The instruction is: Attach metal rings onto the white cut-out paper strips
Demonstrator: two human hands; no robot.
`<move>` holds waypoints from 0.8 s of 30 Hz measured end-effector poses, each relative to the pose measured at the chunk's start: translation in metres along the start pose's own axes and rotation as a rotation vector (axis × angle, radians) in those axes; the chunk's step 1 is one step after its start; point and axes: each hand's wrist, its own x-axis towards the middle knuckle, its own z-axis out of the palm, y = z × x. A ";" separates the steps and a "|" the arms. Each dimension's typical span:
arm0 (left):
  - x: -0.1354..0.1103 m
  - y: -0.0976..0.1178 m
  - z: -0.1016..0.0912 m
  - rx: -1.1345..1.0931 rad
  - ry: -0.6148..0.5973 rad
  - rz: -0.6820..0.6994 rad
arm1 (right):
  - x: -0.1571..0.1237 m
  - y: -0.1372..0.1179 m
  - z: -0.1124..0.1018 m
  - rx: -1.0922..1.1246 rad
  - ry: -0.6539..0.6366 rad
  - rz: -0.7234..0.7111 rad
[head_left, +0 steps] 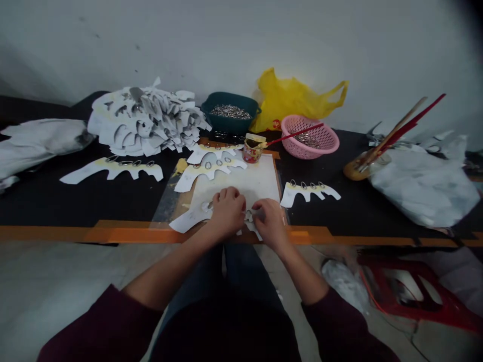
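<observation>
Black desk [332, 216], white cutout [190, 219] w/ metal rings [248, 216] near its front edge: L hand [226, 213] and R hand [269, 223] both got fingers [260, 205] closed on it.

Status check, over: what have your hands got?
Left hand and right hand on white cutout strip. Metal ring at right hand. Jar with red-handled brush beyond, not in the way.

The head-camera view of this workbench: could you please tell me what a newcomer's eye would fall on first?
Probably the large heap of white cut-outs at the far left of the table, then the bright yellow plastic bag by the wall, behind the pink basket. At front centre, the left hand and right hand draw the eye, resting on a ringed white cut-out.
</observation>
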 end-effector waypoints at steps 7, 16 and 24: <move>0.013 0.000 -0.007 -0.042 -0.095 -0.194 | -0.005 0.004 -0.006 -0.018 -0.094 -0.125; 0.058 0.003 -0.021 0.042 -0.468 -0.256 | -0.003 0.009 -0.004 -0.031 -0.109 -0.188; 0.057 -0.023 -0.039 -0.153 -0.261 -0.128 | -0.005 0.010 -0.003 -0.024 -0.112 -0.182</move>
